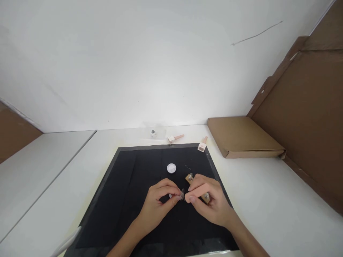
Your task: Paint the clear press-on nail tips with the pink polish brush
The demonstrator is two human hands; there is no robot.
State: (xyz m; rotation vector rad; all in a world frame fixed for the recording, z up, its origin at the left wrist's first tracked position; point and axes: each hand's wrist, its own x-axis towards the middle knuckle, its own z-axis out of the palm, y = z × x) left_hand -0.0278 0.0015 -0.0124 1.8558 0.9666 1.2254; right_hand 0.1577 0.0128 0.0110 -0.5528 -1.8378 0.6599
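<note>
Near the front middle of the black mat, my left hand pinches a small clear round piece between thumb and fingertips. Close by on its right, my right hand is closed around a thick pink handle, its rounded end pointing toward the clear piece with a small gap between. The handle resembles the pink caps on the small square bottles further back. Partly hidden by my right hand is a yellowish-brown strip with small clear, shiny bits on it. A small white round object shows partly behind my left fingers.
A shallow white round dish rests on the black mat. Two small square bottles with pink caps lie at the back, one left, one right. A clear bag is near the wall. A flat cardboard box sits right.
</note>
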